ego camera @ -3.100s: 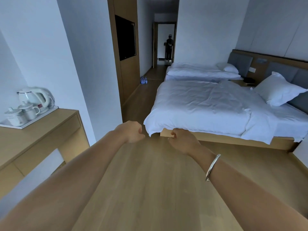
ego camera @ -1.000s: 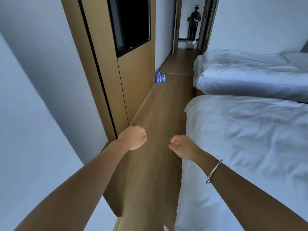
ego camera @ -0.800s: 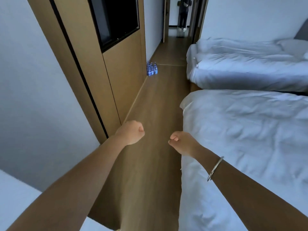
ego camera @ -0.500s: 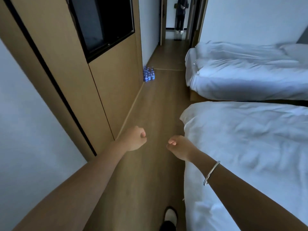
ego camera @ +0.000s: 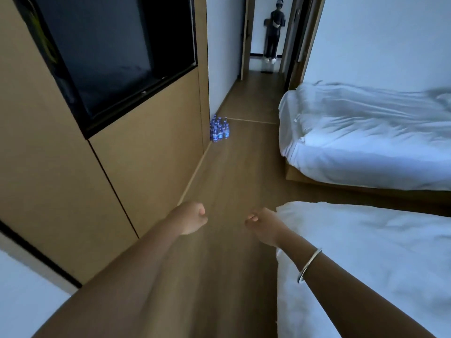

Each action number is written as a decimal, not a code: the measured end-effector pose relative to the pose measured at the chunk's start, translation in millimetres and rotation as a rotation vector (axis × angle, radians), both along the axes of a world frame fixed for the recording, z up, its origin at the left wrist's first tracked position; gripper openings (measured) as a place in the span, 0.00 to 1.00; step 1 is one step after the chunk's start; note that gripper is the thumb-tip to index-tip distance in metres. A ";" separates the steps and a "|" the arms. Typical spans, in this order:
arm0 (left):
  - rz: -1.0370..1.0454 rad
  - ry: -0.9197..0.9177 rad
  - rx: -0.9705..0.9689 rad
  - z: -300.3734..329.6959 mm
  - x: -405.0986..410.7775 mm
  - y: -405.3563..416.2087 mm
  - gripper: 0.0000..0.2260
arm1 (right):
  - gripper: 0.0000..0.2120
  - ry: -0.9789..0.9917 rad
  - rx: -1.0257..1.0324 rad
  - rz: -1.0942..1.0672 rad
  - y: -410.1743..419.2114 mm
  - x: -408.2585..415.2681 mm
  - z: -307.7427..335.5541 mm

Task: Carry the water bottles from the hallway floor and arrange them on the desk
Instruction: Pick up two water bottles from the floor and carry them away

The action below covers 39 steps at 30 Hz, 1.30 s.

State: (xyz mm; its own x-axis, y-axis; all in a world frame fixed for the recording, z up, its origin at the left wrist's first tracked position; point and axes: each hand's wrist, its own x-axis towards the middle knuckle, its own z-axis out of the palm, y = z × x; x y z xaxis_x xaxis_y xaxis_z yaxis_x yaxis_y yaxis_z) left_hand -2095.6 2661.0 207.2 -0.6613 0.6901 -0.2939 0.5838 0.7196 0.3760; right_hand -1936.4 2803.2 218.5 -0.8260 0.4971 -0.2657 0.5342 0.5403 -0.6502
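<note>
Walking the strip of wood floor (ego camera: 234, 172) between the wall panel (ego camera: 146, 152) and the near bed (ego camera: 366, 252) is the step in hand, I judge; keep to the middle (the duvet corner lies just beside the right fist). The water bottles (ego camera: 219, 130) stand clustered far ahead of both fists, against the panel's end. Left hand (ego camera: 191, 218) and right hand (ego camera: 263, 226) are clenched, empty, held forward.

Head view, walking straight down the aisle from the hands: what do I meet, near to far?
Left hand and right hand, both fisted and empty → near bed corner on the right → water bottles by the left wall → far bed on the right → person standing in the doorway.
</note>
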 end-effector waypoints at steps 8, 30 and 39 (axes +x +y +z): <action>-0.043 -0.008 0.090 -6.7 -173.1 124.1 0.13 | 0.12 0.020 0.064 -0.036 108.8 -180.5 -5.5; -0.041 -0.063 0.156 -35.5 -531.1 477.4 0.09 | 0.13 -0.031 0.038 -0.117 468.1 -528.3 -36.9; 0.022 -0.058 0.125 -26.0 -648.0 620.6 0.09 | 0.12 -0.048 -0.012 -0.059 614.9 -654.0 -28.7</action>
State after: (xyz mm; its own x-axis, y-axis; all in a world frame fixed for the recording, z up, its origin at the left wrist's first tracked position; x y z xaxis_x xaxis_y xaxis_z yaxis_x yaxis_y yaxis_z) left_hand -2743.6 3281.7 181.2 -0.6611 0.7094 -0.2442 0.5433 0.6771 0.4963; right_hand -2590.4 3418.1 189.8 -0.7816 0.5410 -0.3105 0.5956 0.4992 -0.6294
